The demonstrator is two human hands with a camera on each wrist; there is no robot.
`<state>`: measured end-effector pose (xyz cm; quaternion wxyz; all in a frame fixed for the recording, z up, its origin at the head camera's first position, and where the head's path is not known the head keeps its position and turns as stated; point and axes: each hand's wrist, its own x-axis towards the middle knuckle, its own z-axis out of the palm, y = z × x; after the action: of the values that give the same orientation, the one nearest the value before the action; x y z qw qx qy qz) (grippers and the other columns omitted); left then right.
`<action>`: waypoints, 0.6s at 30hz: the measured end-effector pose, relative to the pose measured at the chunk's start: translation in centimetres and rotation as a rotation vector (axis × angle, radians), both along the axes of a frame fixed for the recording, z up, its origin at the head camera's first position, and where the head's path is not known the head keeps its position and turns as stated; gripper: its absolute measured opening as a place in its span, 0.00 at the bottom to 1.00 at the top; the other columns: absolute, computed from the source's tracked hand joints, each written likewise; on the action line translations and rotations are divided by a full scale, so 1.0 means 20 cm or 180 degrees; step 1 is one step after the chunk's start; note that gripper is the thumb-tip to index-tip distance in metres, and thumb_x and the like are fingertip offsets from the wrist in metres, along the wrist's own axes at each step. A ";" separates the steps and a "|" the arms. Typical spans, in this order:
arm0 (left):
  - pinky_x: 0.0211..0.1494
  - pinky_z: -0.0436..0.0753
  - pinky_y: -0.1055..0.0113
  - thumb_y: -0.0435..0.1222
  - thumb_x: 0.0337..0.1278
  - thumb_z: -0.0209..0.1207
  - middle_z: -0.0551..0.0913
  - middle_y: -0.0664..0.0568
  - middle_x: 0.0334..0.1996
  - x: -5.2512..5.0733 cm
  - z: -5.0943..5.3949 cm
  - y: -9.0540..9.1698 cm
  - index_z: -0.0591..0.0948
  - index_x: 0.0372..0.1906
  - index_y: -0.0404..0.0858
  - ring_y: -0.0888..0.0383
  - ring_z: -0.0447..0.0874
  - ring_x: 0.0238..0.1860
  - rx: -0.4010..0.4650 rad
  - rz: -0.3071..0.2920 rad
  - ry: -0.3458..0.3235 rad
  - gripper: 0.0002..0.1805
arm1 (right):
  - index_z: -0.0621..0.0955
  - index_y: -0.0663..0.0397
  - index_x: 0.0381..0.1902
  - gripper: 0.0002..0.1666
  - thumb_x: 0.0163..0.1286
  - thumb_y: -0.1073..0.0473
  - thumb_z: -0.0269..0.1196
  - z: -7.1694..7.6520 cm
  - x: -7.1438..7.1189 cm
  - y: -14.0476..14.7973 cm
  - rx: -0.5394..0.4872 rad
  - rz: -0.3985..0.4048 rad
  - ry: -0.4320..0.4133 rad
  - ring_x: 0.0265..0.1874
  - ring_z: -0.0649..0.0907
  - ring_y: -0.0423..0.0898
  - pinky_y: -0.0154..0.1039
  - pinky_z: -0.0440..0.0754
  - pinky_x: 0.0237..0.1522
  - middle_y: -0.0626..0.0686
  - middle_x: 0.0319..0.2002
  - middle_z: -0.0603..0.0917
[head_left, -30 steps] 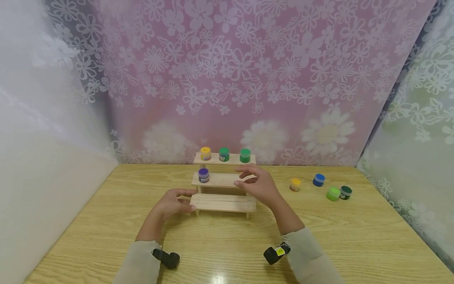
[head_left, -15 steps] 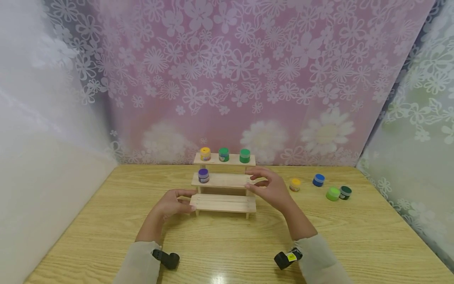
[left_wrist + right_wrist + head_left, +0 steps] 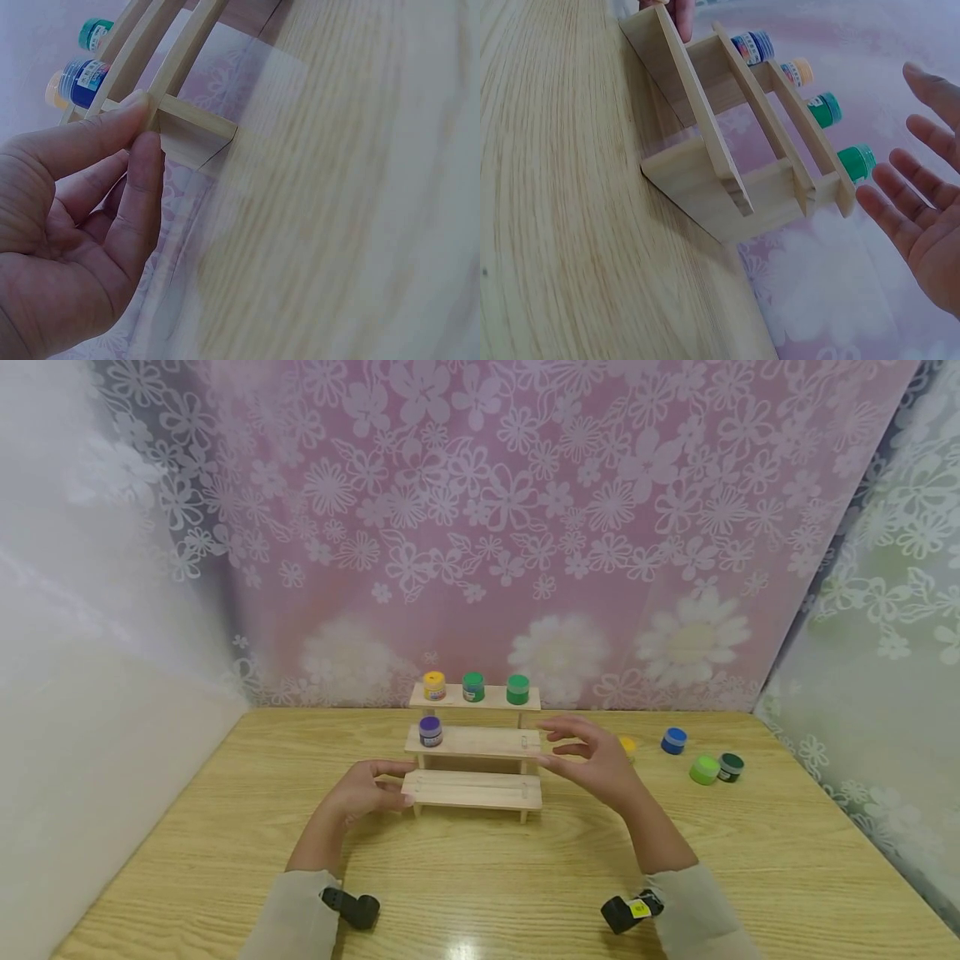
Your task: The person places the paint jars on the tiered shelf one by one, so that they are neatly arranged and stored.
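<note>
A three-tier wooden stand (image 3: pixel 471 790) is on the table. My left hand (image 3: pixel 366 792) grips the left end of its lowest board; in the left wrist view, the thumb and a finger pinch that end. To the right of the stand is my right hand (image 3: pixel 600 767), fingers loosely bent and holding nothing. On the top tier sit a yellow paint jar (image 3: pixel 434 686), a green paint jar (image 3: pixel 473 687) and another green jar (image 3: pixel 517 689). A purple-lidded jar (image 3: pixel 431 732) stands at the left of the middle tier.
Behind the right hand, a second yellow jar (image 3: pixel 628 747) is partly hidden. Farther right on the table (image 3: pixel 465 877) are a blue jar (image 3: pixel 674 741), a light green jar (image 3: pixel 704 770) and a dark green jar (image 3: pixel 731 767). A flowered cloth (image 3: pixel 480 527) hangs behind.
My right hand has moved right, from over the middle tier to beside the stand, and now partly covers the yellow jar on the table. The left hand has stayed in place.
</note>
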<state>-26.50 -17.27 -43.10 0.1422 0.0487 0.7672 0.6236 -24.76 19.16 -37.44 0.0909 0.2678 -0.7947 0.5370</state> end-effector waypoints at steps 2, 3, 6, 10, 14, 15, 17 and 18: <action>0.45 0.84 0.58 0.24 0.46 0.70 0.78 0.35 0.57 0.00 0.00 0.00 0.78 0.61 0.32 0.47 0.83 0.48 0.0003 0.0000 -0.0011 0.31 | 0.79 0.55 0.60 0.28 0.62 0.61 0.70 0.00 0.00 0.02 0.0019 0.0006 0.0014 0.54 0.77 0.60 0.59 0.76 0.53 0.57 0.59 0.76; 0.45 0.84 0.58 0.24 0.47 0.70 0.78 0.35 0.56 0.00 -0.01 0.00 0.78 0.61 0.32 0.47 0.84 0.48 0.0006 -0.0003 -0.0015 0.31 | 0.78 0.55 0.60 0.28 0.62 0.61 0.70 0.00 0.01 0.04 0.0037 -0.0003 0.0026 0.54 0.76 0.60 0.58 0.76 0.53 0.57 0.59 0.76; 0.45 0.84 0.59 0.24 0.47 0.70 0.78 0.35 0.57 -0.01 -0.01 0.00 0.79 0.60 0.33 0.47 0.84 0.48 -0.0004 0.0024 -0.0030 0.30 | 0.78 0.54 0.61 0.27 0.63 0.62 0.70 0.00 0.01 0.07 0.0054 -0.0028 0.0049 0.54 0.76 0.59 0.55 0.78 0.53 0.56 0.59 0.77; 0.45 0.84 0.58 0.24 0.46 0.71 0.75 0.35 0.60 -0.01 -0.01 0.00 0.79 0.60 0.33 0.47 0.83 0.49 -0.0023 0.0038 -0.0022 0.30 | 0.78 0.52 0.61 0.27 0.64 0.62 0.69 -0.01 0.01 0.12 0.0109 -0.0109 0.0092 0.54 0.77 0.54 0.49 0.79 0.52 0.53 0.59 0.77; 0.46 0.84 0.58 0.24 0.47 0.70 0.74 0.35 0.61 -0.01 -0.01 0.00 0.79 0.61 0.33 0.46 0.83 0.50 -0.0022 0.0018 0.0001 0.31 | 0.78 0.53 0.62 0.27 0.64 0.62 0.69 -0.01 0.01 0.17 0.0149 -0.0186 0.0141 0.54 0.77 0.55 0.47 0.80 0.52 0.53 0.59 0.76; 0.46 0.84 0.58 0.24 0.47 0.70 0.74 0.35 0.61 -0.01 -0.01 0.00 0.79 0.61 0.33 0.46 0.82 0.50 -0.0028 0.0014 0.0004 0.31 | 0.78 0.54 0.62 0.27 0.64 0.62 0.68 -0.02 0.01 0.18 0.0151 -0.0197 0.0142 0.54 0.76 0.56 0.47 0.80 0.52 0.54 0.60 0.76; 0.46 0.84 0.58 0.25 0.47 0.71 0.73 0.35 0.62 -0.01 -0.02 0.00 0.79 0.60 0.33 0.46 0.82 0.51 -0.0038 0.0015 0.0017 0.30 | 0.77 0.54 0.63 0.28 0.65 0.62 0.68 -0.02 0.02 0.20 0.0189 -0.0236 0.0137 0.54 0.76 0.58 0.46 0.80 0.52 0.54 0.60 0.75; 0.46 0.84 0.58 0.25 0.47 0.71 0.73 0.35 0.62 -0.01 -0.02 0.00 0.79 0.60 0.33 0.45 0.82 0.51 -0.0052 0.0009 0.0028 0.30 | 0.76 0.54 0.63 0.29 0.65 0.61 0.68 -0.02 0.02 0.21 0.0207 -0.0262 0.0129 0.54 0.76 0.59 0.45 0.80 0.52 0.54 0.60 0.75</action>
<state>-26.66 -17.31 -43.42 0.1383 0.0492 0.7729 0.6173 -24.41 23.40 -37.83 0.1203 0.2485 -0.8202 0.5011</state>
